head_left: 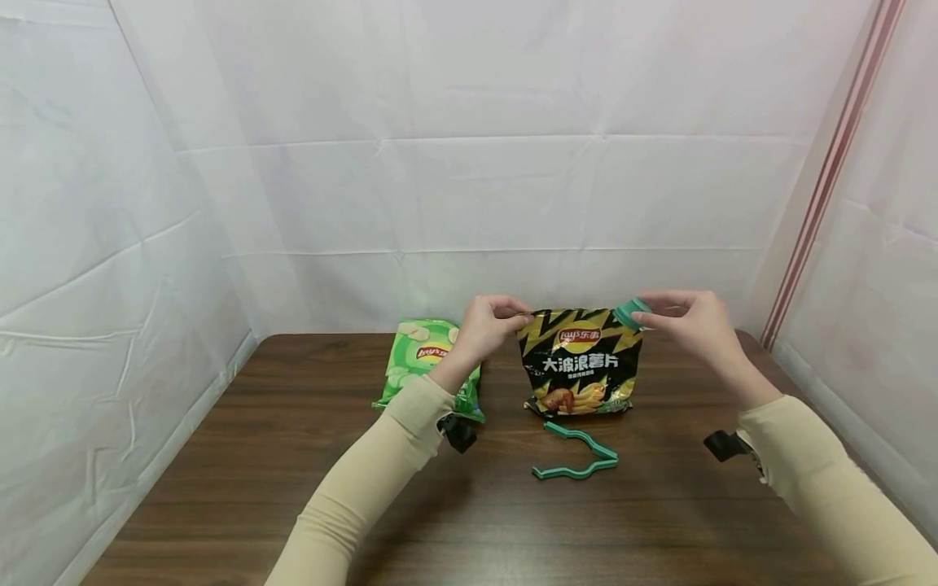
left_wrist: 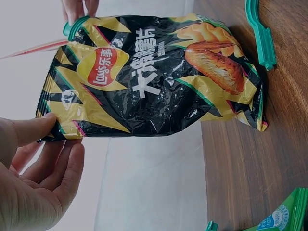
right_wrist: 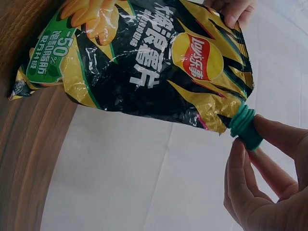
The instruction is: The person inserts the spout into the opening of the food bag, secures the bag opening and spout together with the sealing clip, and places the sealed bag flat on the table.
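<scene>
A black and yellow potato chip bag (head_left: 579, 366) stands upright over the table, front print facing me. My left hand (head_left: 489, 325) pinches its upper left corner between thumb and fingers, as the left wrist view also shows (left_wrist: 43, 168). At the opposite top corner sits a small green threaded spout (right_wrist: 245, 127). Thumb and fingertips of my right hand (head_left: 689, 321) pinch that spout, its threaded end against the bag's corner. Just in front of the bag, a green hinged bag clip (head_left: 604, 457) lies spread in a V on the table.
A green chip bag (head_left: 410, 358) lies on the table to the left, partly covered by my left forearm. The brown wooden table (head_left: 293, 456) ends at a white sheet wall (head_left: 469, 195) behind. A dark wrist camera (head_left: 458, 433) hangs under the left sleeve.
</scene>
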A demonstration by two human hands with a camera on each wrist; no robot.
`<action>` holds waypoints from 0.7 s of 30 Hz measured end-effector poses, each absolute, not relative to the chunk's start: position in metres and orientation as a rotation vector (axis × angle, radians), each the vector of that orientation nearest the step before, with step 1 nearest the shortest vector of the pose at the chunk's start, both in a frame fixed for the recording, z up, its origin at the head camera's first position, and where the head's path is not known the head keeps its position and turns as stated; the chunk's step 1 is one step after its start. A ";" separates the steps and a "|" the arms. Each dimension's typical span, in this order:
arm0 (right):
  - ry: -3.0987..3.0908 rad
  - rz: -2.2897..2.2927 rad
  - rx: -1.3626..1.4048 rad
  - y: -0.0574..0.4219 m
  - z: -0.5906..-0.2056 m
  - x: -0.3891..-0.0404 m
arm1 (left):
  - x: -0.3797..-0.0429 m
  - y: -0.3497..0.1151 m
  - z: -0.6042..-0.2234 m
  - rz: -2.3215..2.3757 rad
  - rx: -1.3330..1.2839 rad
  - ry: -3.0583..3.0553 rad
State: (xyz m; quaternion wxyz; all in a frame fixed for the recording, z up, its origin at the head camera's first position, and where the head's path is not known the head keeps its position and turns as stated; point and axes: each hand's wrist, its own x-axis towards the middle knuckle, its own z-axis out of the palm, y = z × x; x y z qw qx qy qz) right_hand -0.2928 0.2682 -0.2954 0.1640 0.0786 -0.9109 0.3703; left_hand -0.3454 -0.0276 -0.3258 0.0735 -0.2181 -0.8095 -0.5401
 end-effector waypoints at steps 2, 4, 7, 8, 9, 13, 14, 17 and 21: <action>-2.614 1.064 0.228 0.270 -0.296 -0.293 | -0.345 -0.027 -0.326 -1.618 -0.656 -2.431; -2.629 1.068 0.227 0.271 -0.296 -0.294 | -0.346 -0.027 -0.326 -1.616 -0.659 -2.429; -2.628 1.030 0.251 0.270 -0.296 -0.294 | -0.346 -0.027 -0.326 -1.629 -0.664 -2.422; -2.622 1.019 0.254 0.269 -0.296 -0.294 | -0.346 -0.027 -0.325 -1.632 -0.665 -2.422; -2.618 1.005 0.254 0.268 -0.295 -0.294 | -0.346 -0.027 -0.325 -1.634 -0.665 -2.422; -2.628 0.970 0.268 0.266 -0.293 -0.296 | -0.347 -0.027 -0.325 -1.642 -0.663 -2.428; -2.635 0.974 0.265 0.267 -0.292 -0.297 | -0.348 -0.027 -0.325 -1.643 -0.663 -2.430; -2.652 0.982 0.275 0.268 -0.291 -0.299 | -0.349 -0.027 -0.325 -1.664 -0.663 -2.433; -2.633 0.997 0.348 0.271 -0.290 -0.304 | -0.351 -0.027 -0.326 -1.703 -0.662 -2.439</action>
